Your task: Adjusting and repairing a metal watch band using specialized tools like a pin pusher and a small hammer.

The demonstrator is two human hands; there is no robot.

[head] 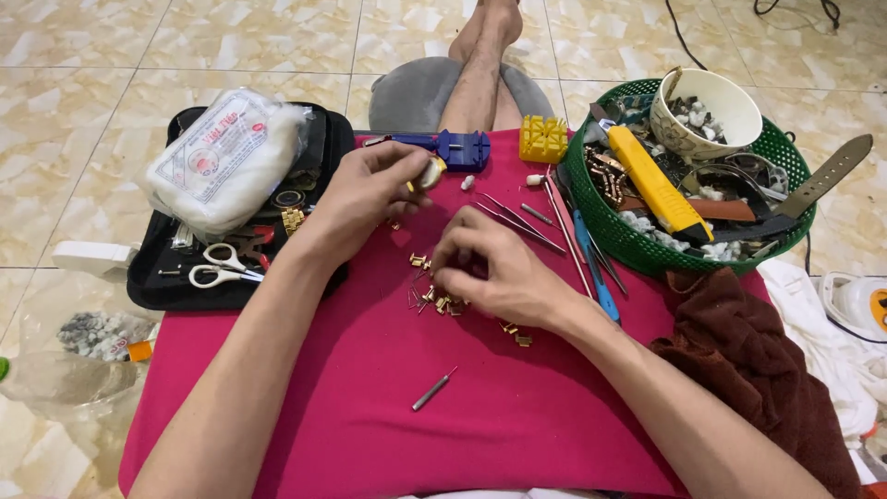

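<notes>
Down on the pink cloth (370, 407), both hands busy with tiny gold bits. Left hand (370, 189) curled up near the top edge, fingers pinching a small gold watch piece (428, 174) just below the blue link-removal tool (453, 148). Right hand (494, 268) bent over, fingertips pressed together on the pile of gold links (434, 296) (exactly what sits in the pinch, can't tell, fingers cover it). More loose links (516, 334) lying just beside the right wrist.

Scattered close by: tweezers (517, 220) and a blue-handled tool (591, 268) to the right of the hands, a small grey pin punch (432, 390) alone lower down the cloth, a yellow block holder (542, 139) at the top edge.

Off to the right, green basket (610, 226) stuffed with straps, a yellow utility knife (654, 183) and a white bowl (707, 109) of small parts. Brown towel (748, 360) bunched below it.

Off to the left, black tray (157, 286) with white-handled scissors (222, 265) and a white plastic packet (226, 157) resting on top. Tiled floor (83, 111) all round.
</notes>
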